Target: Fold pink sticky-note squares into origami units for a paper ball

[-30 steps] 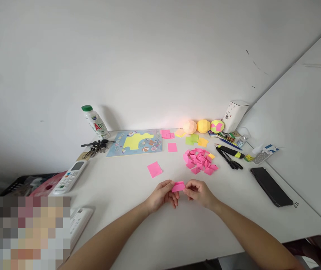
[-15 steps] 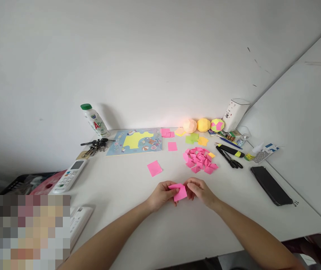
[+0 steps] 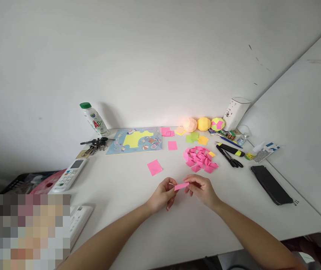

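Observation:
Between my two hands is a pink paper strip (image 3: 181,186), folded narrow and held just above the white table. My left hand (image 3: 163,194) pinches its left end, and my right hand (image 3: 202,190) pinches the right end. Beyond my hands lies a heap of folded pink paper pieces (image 3: 200,159) with a bit of orange at its edge. A flat pink square of paper (image 3: 154,167) rests to the left of the heap, and a smaller-looking pink square (image 3: 172,145) sits farther back.
Three paper balls (image 3: 204,124) line the wall. Scissors (image 3: 230,157), a cutter (image 3: 230,149) and a black pouch (image 3: 271,185) lie on the right. A picture sheet (image 3: 135,141), a bottle (image 3: 94,119), keys (image 3: 97,144) and a remote (image 3: 69,175) are left.
The pink paper, a broader flap half a second ago, now shows as a narrow strip. My right hand has moved left and now grips its right end.

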A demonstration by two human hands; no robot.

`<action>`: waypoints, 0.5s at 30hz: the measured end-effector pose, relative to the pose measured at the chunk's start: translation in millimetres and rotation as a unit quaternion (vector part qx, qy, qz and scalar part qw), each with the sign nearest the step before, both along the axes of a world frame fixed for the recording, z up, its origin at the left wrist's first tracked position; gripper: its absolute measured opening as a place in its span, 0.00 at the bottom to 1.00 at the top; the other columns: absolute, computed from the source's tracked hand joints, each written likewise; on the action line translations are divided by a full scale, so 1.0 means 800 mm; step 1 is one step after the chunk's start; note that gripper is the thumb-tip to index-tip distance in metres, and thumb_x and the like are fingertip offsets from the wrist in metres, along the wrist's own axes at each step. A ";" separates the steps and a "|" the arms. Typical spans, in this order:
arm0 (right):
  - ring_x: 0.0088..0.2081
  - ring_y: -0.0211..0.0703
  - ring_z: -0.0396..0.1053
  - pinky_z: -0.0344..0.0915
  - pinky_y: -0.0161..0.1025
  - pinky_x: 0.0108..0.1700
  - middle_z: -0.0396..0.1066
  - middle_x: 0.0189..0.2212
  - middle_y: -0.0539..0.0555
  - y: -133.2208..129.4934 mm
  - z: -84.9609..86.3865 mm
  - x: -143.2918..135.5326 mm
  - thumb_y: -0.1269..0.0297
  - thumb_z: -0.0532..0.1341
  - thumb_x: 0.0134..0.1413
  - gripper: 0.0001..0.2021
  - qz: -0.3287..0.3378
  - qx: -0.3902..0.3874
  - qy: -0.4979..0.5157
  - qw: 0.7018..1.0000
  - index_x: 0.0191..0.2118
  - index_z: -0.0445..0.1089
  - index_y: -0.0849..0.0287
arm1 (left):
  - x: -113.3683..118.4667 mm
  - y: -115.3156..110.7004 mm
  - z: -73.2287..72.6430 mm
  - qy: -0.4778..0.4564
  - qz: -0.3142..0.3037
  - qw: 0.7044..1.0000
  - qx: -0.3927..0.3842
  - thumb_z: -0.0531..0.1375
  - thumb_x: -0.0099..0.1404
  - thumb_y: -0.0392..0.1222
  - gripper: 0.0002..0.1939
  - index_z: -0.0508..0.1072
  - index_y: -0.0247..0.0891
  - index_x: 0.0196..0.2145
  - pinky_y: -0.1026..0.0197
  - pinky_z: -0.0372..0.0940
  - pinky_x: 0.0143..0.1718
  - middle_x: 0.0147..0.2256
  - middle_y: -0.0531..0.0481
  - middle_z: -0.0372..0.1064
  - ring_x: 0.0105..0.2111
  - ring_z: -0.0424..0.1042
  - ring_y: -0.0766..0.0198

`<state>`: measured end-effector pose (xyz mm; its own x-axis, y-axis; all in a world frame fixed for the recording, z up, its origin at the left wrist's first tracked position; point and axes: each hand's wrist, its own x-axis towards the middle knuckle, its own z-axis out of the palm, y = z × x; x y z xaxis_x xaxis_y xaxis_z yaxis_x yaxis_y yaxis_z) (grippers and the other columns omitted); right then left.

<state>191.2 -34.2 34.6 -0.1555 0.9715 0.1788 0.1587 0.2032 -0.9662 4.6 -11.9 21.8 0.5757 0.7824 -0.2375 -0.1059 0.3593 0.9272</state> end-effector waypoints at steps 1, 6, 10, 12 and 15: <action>0.27 0.39 0.71 0.69 0.36 0.27 0.70 0.38 0.55 0.001 -0.001 0.001 0.61 0.59 0.53 0.07 -0.002 0.023 0.005 1.000 0.34 0.71 0.58 | -0.001 0.001 0.001 -0.010 0.000 1.000 -0.011 0.59 0.57 0.49 0.15 0.57 0.39 0.34 0.70 0.52 0.08 0.14 0.62 0.59 0.07 0.57 0.71; 0.44 0.47 0.68 0.69 0.41 0.39 0.71 0.42 0.58 -0.001 -0.004 0.003 0.68 0.57 0.54 0.06 0.023 0.109 -0.029 0.993 0.35 0.71 0.56 | -0.004 0.007 0.006 -0.065 -0.033 0.996 -0.049 0.53 0.60 0.52 0.16 0.62 0.34 0.34 0.63 0.62 0.14 0.20 0.48 0.69 0.18 0.71 0.58; 0.44 0.47 0.68 0.68 0.43 0.43 0.71 0.42 0.57 -0.003 -0.004 0.003 0.69 0.56 0.54 0.06 0.047 0.154 -0.089 0.983 0.34 0.70 0.55 | -0.005 0.007 0.007 -0.062 -0.064 0.996 -0.029 0.55 0.59 0.55 0.20 0.65 0.32 0.35 0.64 0.63 0.16 0.24 0.45 0.71 0.22 0.73 0.58; 0.44 0.46 0.68 0.68 0.44 0.44 0.70 0.43 0.57 -0.003 -0.003 0.002 0.71 0.55 0.54 0.07 0.067 0.181 -0.117 0.974 0.34 0.70 0.55 | -0.005 0.006 0.006 -0.049 -0.070 0.996 -0.022 0.58 0.58 0.53 0.18 0.66 0.32 0.34 0.65 0.63 0.17 0.24 0.46 0.71 0.22 0.73 0.60; 0.45 0.45 0.67 0.68 0.44 0.45 0.68 0.45 0.57 -0.002 -0.003 0.001 0.74 0.53 0.54 0.10 0.103 0.220 -0.162 0.956 0.33 0.70 0.54 | -0.005 0.005 0.003 -0.038 -0.066 0.997 -0.013 0.60 0.57 0.51 0.17 0.67 0.32 0.32 0.66 0.63 0.17 0.24 0.47 0.71 0.20 0.72 0.63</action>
<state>191.7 -35.9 32.5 -0.4521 0.7564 0.4728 0.3483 0.6377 -0.6871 0.5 -7.5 24.5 0.6903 0.6926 -0.2092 -0.1254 0.3994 0.9082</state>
